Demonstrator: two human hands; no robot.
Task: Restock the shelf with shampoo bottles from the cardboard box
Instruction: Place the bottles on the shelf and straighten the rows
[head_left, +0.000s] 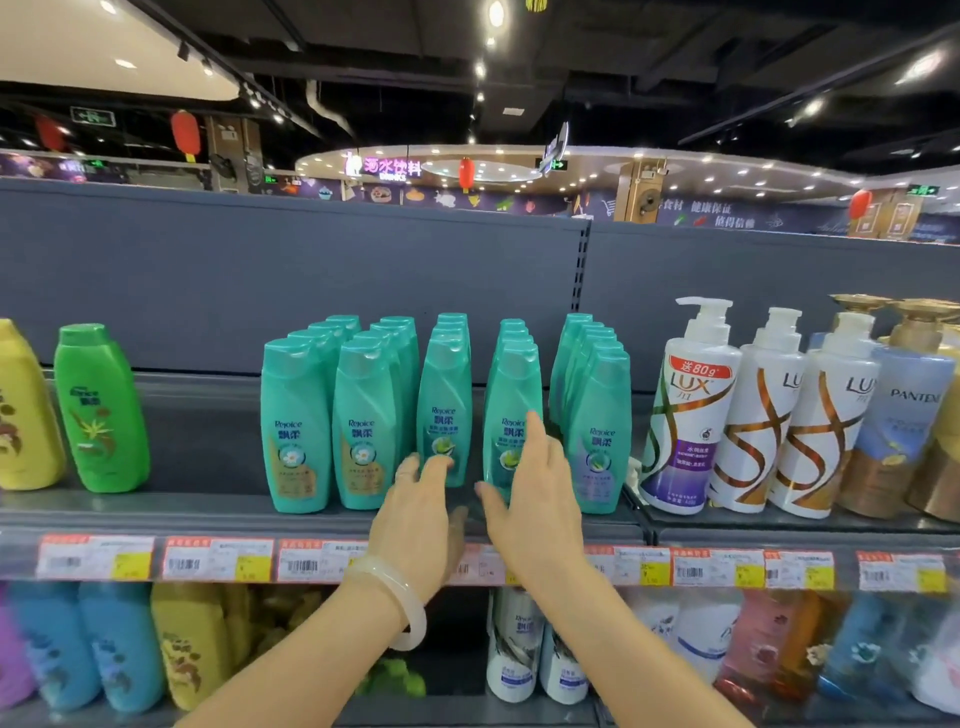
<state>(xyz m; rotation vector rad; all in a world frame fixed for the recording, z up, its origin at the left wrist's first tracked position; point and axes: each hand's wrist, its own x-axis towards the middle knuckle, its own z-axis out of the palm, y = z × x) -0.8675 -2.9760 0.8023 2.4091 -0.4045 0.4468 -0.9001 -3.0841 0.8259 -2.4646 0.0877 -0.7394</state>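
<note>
Several teal Rejoice shampoo bottles (296, 426) stand upright in rows on the grey top shelf (208, 501). My left hand (421, 514), with a pale bangle on its wrist, reaches to the base of the third-row front bottle (445, 410), fingertips touching it. My right hand (535, 493) is spread, fingers straight, against the fourth-row front bottle (511, 410). Neither hand grips a bottle. No cardboard box is in view.
A green bottle (101, 410) and a yellow one (23, 410) stand at the shelf's left, white Lux pump bottles (691, 410) and Pantene bottles (904, 431) at the right. Price tags (218, 558) line the shelf edge. More bottles fill the lower shelf (124, 649).
</note>
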